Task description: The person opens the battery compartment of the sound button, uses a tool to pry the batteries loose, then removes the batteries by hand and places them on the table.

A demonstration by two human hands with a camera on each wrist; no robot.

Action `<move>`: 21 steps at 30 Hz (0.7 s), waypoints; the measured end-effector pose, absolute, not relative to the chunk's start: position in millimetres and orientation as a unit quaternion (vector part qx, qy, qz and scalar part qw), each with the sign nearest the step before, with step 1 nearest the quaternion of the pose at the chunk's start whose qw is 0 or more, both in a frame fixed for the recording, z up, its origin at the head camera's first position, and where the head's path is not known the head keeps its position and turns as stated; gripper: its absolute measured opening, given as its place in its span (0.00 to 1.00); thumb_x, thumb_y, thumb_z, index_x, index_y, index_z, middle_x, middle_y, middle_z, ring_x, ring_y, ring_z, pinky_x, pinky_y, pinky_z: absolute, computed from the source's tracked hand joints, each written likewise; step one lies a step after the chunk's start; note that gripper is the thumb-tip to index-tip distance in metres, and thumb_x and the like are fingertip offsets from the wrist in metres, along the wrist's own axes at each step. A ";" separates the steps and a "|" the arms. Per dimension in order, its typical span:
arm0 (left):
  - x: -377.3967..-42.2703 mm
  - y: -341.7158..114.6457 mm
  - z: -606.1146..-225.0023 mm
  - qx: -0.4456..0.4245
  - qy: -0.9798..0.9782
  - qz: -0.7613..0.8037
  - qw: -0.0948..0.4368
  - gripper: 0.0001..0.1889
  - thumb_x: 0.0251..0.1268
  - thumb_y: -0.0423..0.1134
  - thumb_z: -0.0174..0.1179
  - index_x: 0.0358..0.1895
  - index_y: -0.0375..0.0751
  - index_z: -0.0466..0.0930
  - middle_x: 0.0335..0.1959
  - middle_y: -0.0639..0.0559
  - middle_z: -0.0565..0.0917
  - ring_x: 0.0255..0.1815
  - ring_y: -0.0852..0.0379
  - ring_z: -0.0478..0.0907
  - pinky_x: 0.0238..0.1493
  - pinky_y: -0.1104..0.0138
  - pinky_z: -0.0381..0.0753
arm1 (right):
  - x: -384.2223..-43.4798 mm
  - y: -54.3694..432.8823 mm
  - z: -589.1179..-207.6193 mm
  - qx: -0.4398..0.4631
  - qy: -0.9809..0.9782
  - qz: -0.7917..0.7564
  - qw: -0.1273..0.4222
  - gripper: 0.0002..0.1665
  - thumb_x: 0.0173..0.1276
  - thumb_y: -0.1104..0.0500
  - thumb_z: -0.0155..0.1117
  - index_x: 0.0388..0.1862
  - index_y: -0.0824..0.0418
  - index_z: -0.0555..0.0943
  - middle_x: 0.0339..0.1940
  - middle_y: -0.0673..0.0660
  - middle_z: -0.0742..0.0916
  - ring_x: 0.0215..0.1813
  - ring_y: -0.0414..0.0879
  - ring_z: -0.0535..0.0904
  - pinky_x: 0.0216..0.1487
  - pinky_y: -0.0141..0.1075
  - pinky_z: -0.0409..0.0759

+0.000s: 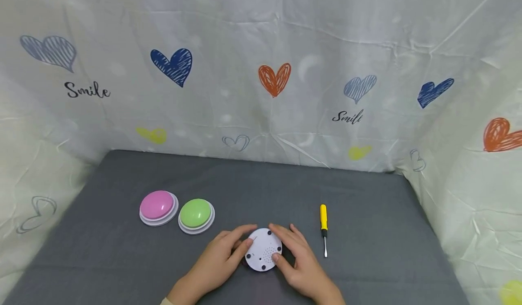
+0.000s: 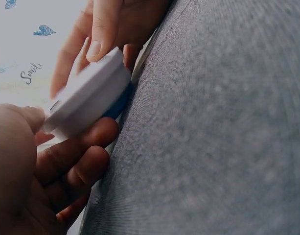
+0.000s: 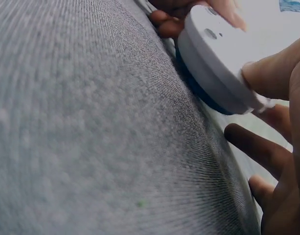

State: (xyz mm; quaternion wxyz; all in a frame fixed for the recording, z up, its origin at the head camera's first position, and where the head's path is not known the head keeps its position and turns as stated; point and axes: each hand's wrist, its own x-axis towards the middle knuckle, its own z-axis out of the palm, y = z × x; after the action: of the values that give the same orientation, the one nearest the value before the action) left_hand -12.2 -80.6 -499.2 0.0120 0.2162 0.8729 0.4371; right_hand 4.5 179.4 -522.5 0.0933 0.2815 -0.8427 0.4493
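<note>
A round push button (image 1: 260, 246) is turned upside down near the table's front, its white underside facing up with several small black feet and a patch of speaker holes. Below its white rim (image 3: 208, 61), blue shows on the down-facing side in both wrist views. My left hand (image 1: 218, 262) grips the left edge, thumb on the underside. From the right, my right hand (image 1: 299, 262) holds the opposite edge, its thumb (image 3: 267, 78) on the rim. To the left of the hands sit a green push button (image 1: 195, 213) and a pink push button (image 1: 157, 205), domes up.
A screwdriver (image 1: 324, 228) with a yellow handle lies right of the hands, tip toward the front. Dark grey cloth covers the table (image 1: 375, 232). White curtains (image 1: 228, 87) printed with hearts stand behind and at both sides.
</note>
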 end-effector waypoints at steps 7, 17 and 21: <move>-12.2 -82.3 -500.1 0.233 0.860 0.453 0.023 0.20 0.88 0.47 0.58 0.75 0.54 0.80 0.24 0.77 0.81 0.41 0.68 0.77 0.49 0.58 0.79 | 4.1 177.8 -523.3 0.266 -0.846 0.453 0.094 0.30 0.79 0.59 0.71 0.78 0.52 0.79 0.76 0.55 0.82 0.78 0.50 0.77 0.87 0.50 0.56; -16.1 -82.5 -506.0 0.265 0.845 0.458 -0.074 0.20 0.70 0.39 0.76 0.63 0.50 0.85 0.48 0.65 0.84 0.50 0.62 0.81 0.52 0.63 0.83 | 3.2 174.7 -521.4 0.255 -0.855 0.433 0.131 0.18 0.78 0.61 0.73 0.64 0.48 0.88 0.72 0.55 0.85 0.75 0.51 0.79 0.80 0.62 0.66; -14.9 -83.2 -506.4 0.277 0.847 0.452 -0.049 0.30 0.67 0.42 0.79 0.71 0.49 0.80 0.72 0.59 0.81 0.74 0.56 0.76 0.74 0.54 0.77 | 3.0 173.9 -519.9 0.268 -0.854 0.409 0.175 0.16 0.75 0.63 0.75 0.57 0.49 0.92 0.66 0.54 0.87 0.68 0.51 0.82 0.71 0.56 0.76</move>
State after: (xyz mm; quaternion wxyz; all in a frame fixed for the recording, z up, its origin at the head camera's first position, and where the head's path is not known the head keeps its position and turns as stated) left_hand -14.9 -83.2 -506.4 -0.0495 0.2768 0.8467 0.4518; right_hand 3.0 173.9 -519.9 0.1753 0.2681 -0.8545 0.4090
